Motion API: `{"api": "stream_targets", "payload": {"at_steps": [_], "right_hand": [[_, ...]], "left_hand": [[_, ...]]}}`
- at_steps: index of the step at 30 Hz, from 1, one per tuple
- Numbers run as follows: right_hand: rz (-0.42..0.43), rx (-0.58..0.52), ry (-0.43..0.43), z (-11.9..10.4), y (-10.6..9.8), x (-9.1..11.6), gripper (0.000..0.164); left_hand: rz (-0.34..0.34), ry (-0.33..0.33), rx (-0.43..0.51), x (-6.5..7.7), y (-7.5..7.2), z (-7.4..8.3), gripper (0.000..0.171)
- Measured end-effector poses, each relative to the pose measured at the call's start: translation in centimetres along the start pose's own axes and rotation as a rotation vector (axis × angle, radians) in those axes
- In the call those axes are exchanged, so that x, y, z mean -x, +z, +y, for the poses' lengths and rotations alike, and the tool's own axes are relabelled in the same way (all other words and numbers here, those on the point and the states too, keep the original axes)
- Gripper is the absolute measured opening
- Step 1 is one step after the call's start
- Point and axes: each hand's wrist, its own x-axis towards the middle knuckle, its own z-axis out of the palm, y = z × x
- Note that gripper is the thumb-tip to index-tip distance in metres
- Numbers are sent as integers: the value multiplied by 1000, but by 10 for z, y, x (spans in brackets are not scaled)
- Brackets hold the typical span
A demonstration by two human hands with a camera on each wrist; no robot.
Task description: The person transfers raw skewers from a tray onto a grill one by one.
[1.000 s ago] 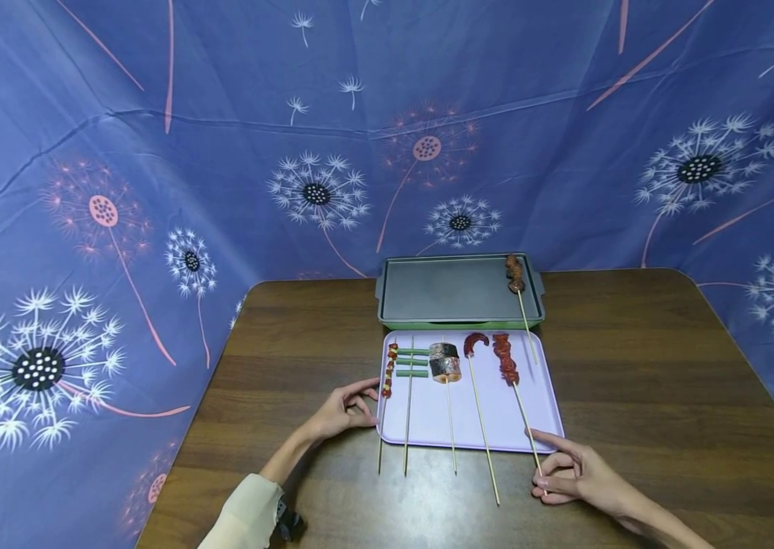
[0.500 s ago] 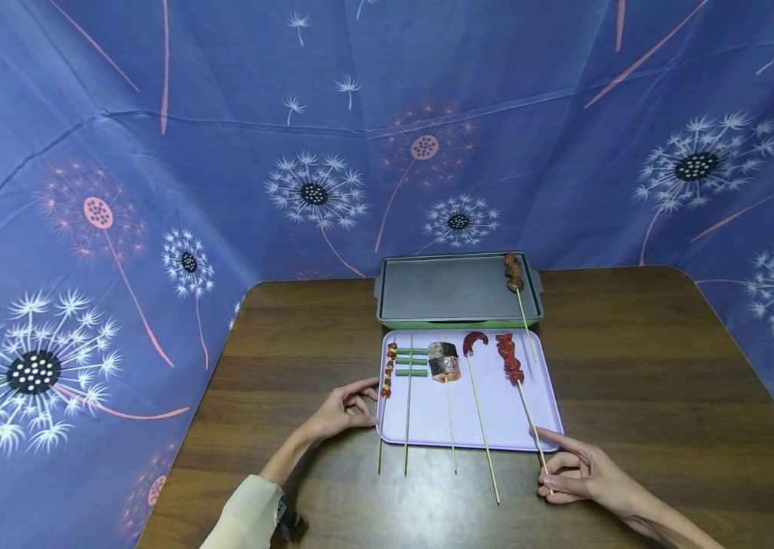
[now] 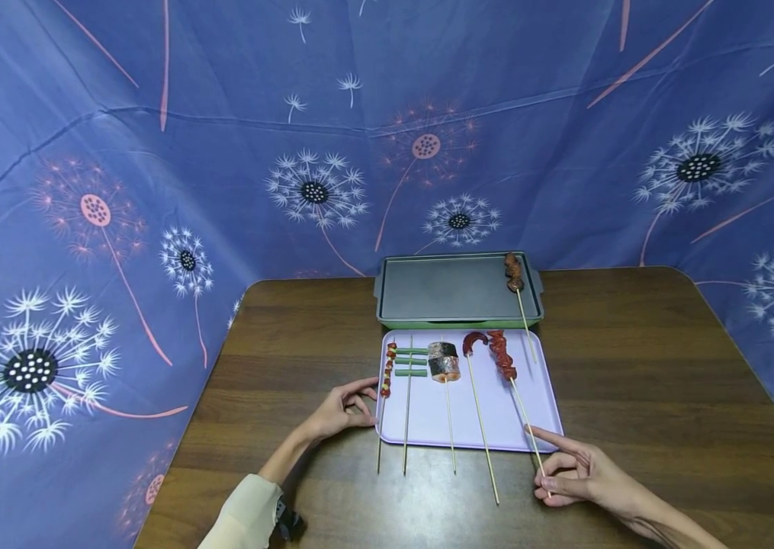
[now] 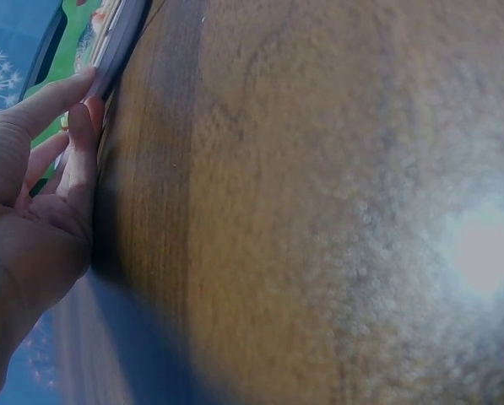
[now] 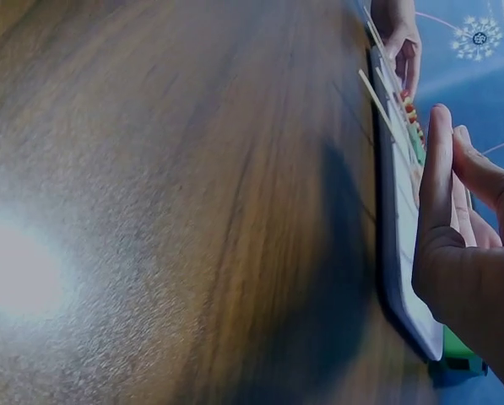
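Red-meat skewer (image 3: 502, 354) is pinched near its lower end by right hand (image 3: 575, 476), index extended. Meat is seen above upper right of tray (image 3: 428, 419), just beside red curl (image 3: 474, 342); tray contact cannot be told. Left rim is touched by left hand (image 3: 338, 413), thumb and index spread, nothing clenched.

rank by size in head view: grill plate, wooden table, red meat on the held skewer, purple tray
1. wooden table
2. purple tray
3. grill plate
4. red meat
The purple tray is nearer than the grill plate, so their true order is unsure.
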Motion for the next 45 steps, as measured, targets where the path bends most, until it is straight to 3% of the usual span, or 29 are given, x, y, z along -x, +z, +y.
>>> {"api": "stream_targets", "payload": {"at_steps": [8,16,23,32,45], "right_hand": [[-94,-36,-71,-6,9,-7,75],[-73,-17,-52,-17,10,-13,75],[-85,3,-109,-29,10,-20,75],[61,135,-102,-44,6,-38,72],[175,138,0,-78,-8,-62,71]], "left_hand": [[7,-24,-17,1,1,3,76],[-2,-25,-18,-2,2,1,75],[-10,-29,-10,-3,2,1,75],[-17,-6,-14,-1,1,1,76],[7,-13,-11,-1,0,1,75]]}}
